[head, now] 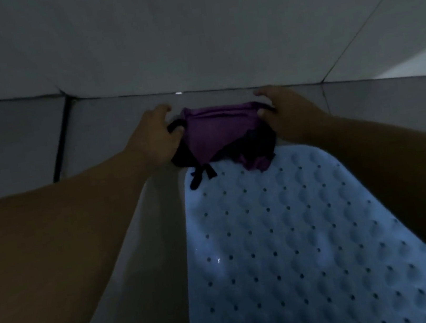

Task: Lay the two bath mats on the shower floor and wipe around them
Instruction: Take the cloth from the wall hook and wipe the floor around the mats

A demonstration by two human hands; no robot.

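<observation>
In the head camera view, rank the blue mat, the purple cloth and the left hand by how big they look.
1. Blue mat, by far the largest, though it lies nearest the camera.
2. Purple cloth.
3. Left hand, somewhat smaller than the cloth it grips.

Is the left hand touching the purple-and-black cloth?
Touching. The head view shows the left hand gripping the left edge of the purple-and-black cloth, fingers curled round its black trim, no gap.
</observation>
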